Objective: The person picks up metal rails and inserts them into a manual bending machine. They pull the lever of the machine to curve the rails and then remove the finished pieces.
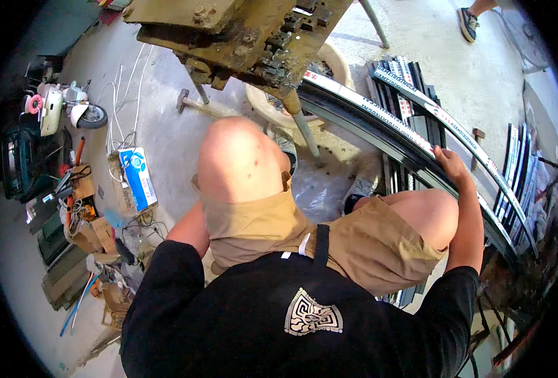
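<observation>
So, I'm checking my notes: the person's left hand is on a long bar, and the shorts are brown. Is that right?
Not quite: the head view shows the right hand on a long bar, not the left. The shorts are brown.

A cluttered workshop is showing here: a grimy, bolted metal machine [241, 47] is standing on legs above a round tub [342, 66], long dark strips [386, 93] are lying in stacks on the bare grey floor [172, 79], a hammer [183, 100] is resting near the machine, and boards [65, 277] and loose cables [142, 88] are crowding the left side.
</observation>
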Demonstrator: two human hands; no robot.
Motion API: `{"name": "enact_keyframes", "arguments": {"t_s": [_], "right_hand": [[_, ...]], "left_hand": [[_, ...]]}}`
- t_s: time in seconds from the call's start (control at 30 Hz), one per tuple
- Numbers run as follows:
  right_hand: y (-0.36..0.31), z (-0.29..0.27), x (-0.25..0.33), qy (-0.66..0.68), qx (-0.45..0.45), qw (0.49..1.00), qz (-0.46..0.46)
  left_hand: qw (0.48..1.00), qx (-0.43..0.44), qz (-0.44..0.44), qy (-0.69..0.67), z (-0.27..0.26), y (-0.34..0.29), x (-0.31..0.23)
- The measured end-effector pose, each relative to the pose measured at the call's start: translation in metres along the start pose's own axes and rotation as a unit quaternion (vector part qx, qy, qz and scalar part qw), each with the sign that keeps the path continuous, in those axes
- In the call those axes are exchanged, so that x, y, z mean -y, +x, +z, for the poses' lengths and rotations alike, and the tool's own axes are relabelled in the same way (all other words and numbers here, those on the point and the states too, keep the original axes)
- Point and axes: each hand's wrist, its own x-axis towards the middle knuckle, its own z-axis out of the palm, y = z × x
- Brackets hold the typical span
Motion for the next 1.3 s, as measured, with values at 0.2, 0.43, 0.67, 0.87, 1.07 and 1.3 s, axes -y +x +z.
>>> {"name": "enact_keyframes", "arguments": {"t_s": [0.2, 0.43, 0.67, 0.87, 1.07, 1.3], "right_hand": [[-0.05, -0.024, -0.007, -0.045, -0.124, 0.99, 0.042], [-0.091, -0.042, -0.039, -0.019, -0.192, 0.981, 0.035], [-0.127, -0.064, -0.008, 0.113, -0.212, 0.971, 0.015], [-0.151, -0.108, -0.01, 0.189, -0.167, 0.966, 0.061], [-0.179, -0.112, 0.005, 0.258, -0.172, 0.95, 0.036], [-0.208, -0.136, -0.037, 0.256, -0.206, 0.945, 0.003]], "left_hand": [[0.999, 0.034, -0.003, -0.003, 0.0, -0.008, 0.012], [0.994, 0.107, -0.016, -0.007, 0.007, -0.017, 0.05], [0.983, 0.185, -0.001, 0.011, 0.039, 0.019, 0.061], [0.905, 0.209, -0.069, -0.364, 0.008, 0.064, 0.131], [0.989, 0.108, -0.065, -0.08, 0.021, 0.073, 0.192], [0.997, -0.004, 0.039, 0.07, 0.043, 0.044, 0.154]]}}
